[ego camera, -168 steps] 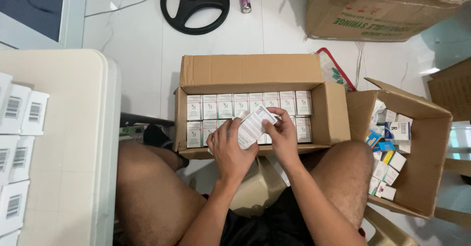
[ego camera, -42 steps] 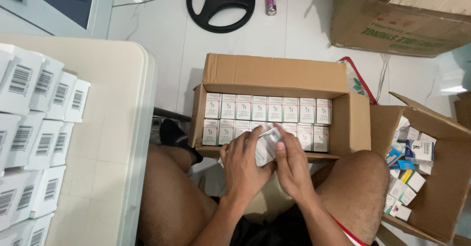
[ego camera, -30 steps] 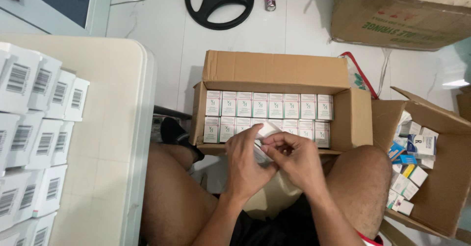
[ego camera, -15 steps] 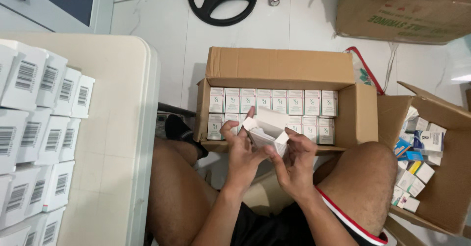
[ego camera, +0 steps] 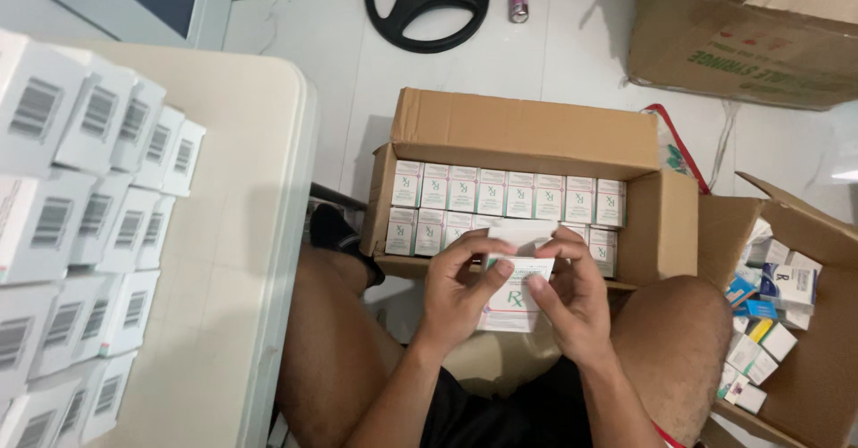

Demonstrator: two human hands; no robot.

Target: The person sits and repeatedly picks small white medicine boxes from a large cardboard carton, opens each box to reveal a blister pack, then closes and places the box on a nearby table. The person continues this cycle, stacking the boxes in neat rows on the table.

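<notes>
Both hands, left and right, are pinching a white carton, fingers clamped on its edges. They are holding it over the lap (its top flap lifted), just before the open box of matching cartons.

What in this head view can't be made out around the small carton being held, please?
- Small white carton: the left hand and right hand cover its sides.
- Open cardboard box: part of its near row of cartons is hidden behind the hands.
- Side box of mixed packs: cut off by the right edge.
- White cartons on the table: cut off by the left edge.
</notes>
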